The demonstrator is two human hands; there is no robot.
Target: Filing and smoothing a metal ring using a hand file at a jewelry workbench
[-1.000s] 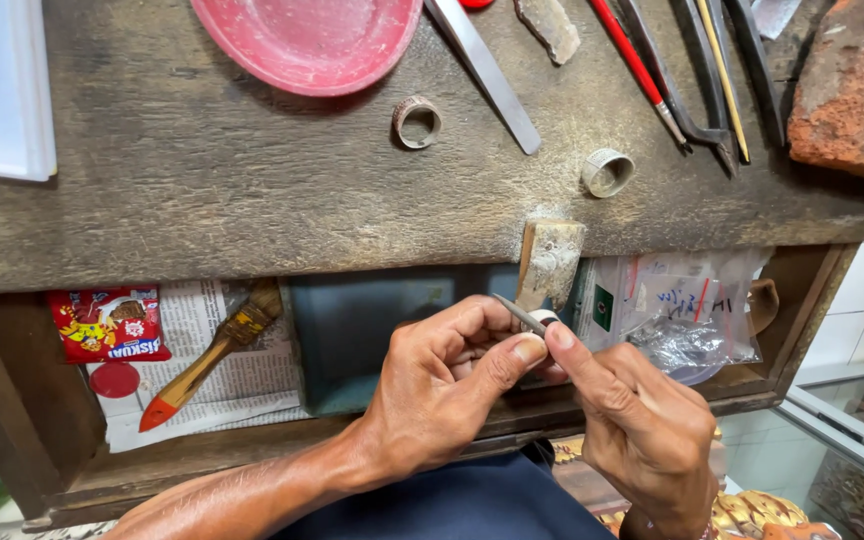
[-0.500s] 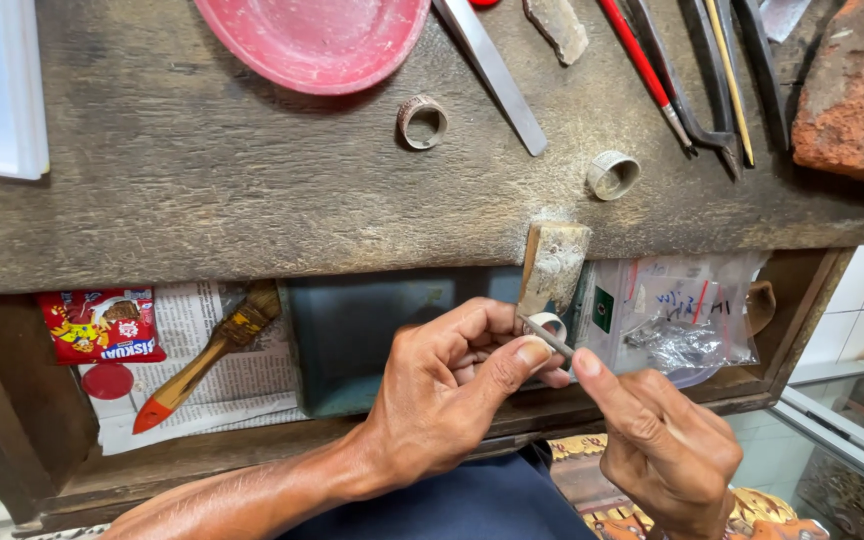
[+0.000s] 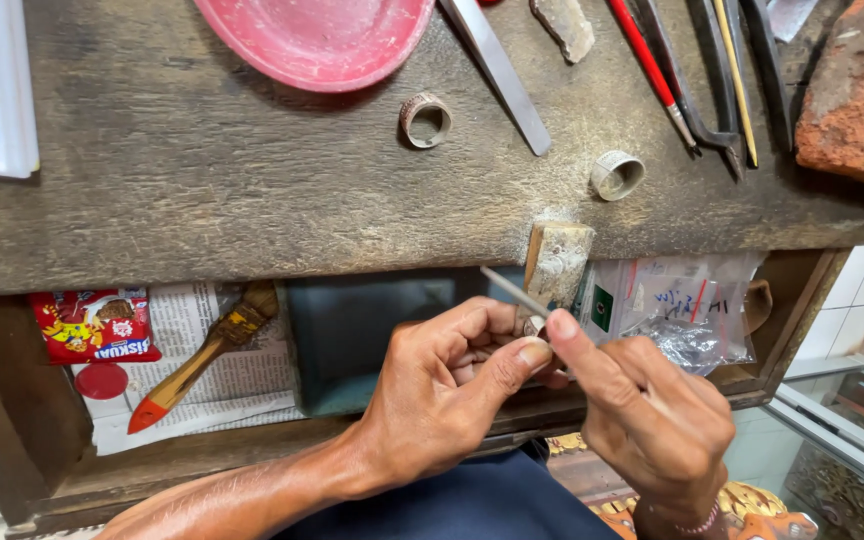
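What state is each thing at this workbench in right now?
left hand: pinching a small ring
right hand: holding a thin file against the ring
two rings: lying loose on the bench
paintbrush: lying flat on newspaper

Open gap below wooden bench (image 3: 202, 215); bench peg (image 3: 557, 262) juts just above both hands; plastic bags (image 3: 687, 310) crowd right.

Above the grey, weathered wooden bench top (image 3: 202, 200) sat a pink plastic dish (image 3: 322, 35). To its right lay a red-handled tool (image 3: 647, 70) and a rust-orange brick (image 3: 857, 95). Below it lay a brown brush with an orange tip (image 3: 192, 370), a red, cartoon-printed packet (image 3: 92, 325) and black-and-white newsprint (image 3: 202, 320).
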